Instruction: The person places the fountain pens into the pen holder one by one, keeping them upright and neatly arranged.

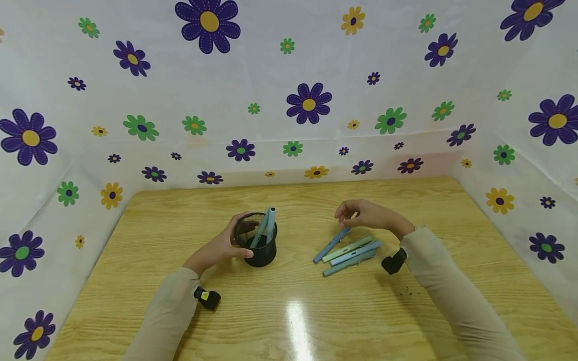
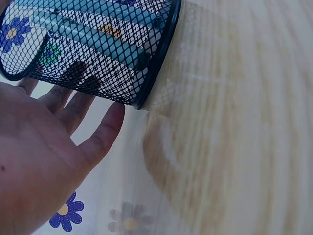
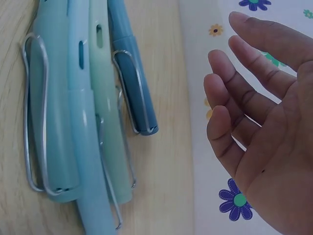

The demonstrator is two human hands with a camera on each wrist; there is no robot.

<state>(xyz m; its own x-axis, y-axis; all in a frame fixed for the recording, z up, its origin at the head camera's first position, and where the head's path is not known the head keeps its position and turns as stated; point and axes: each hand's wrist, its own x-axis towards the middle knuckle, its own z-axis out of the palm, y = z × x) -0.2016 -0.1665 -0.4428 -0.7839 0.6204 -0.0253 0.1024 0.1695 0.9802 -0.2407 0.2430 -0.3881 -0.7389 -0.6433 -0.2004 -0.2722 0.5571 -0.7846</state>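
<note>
My left hand holds a black mesh pen holder, thumb at the front and fingers round the far side. Inside it lean a light blue pen and a greyish-green pen. In the left wrist view the fingers lie along the mesh. Just above the far end of a dark blue pen, my right hand hovers with loosely bent fingers and nothing in them. Beside that pen lie a light green pen, a pale blue pen and a teal pen, clips visible in the right wrist view.
The wooden table carries the holder left of centre and the loose pens to its right. A white curtain printed with flowers hangs behind and along both sides. Black wrist cameras sit at both sleeves.
</note>
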